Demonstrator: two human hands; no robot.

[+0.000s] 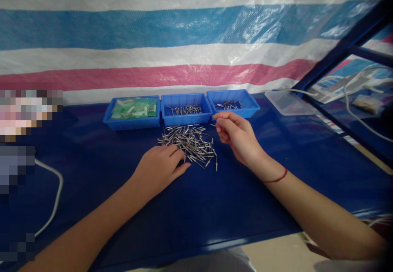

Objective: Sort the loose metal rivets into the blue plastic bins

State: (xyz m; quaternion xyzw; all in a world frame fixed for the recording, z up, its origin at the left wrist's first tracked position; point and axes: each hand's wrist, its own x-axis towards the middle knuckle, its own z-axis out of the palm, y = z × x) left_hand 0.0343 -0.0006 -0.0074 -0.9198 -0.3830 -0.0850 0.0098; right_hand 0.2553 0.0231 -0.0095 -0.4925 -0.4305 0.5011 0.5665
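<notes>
A loose heap of blind rivets (192,143), silvery with thin pins, lies on the blue table in front of me. My left hand (161,163) rests at the heap's near left side, its fingers over the rivets and its thumb a little apart from them; the fingertips are partly hidden. To the right of the heap, my right hand (236,134) is raised in a pinch. A thin metal pin, seemingly of a rivet, sticks out leftward from its fingers. Just behind that hand stands the right blue bin (242,112), with rivets inside.
The middle blue bin (186,119) also holds rivets. In the left blue bin (133,125) is green packaging with small pieces. A translucent plastic lid or tray (285,103) lies at the back right, near a dark metal frame (337,65). A white cable (58,186) runs at left.
</notes>
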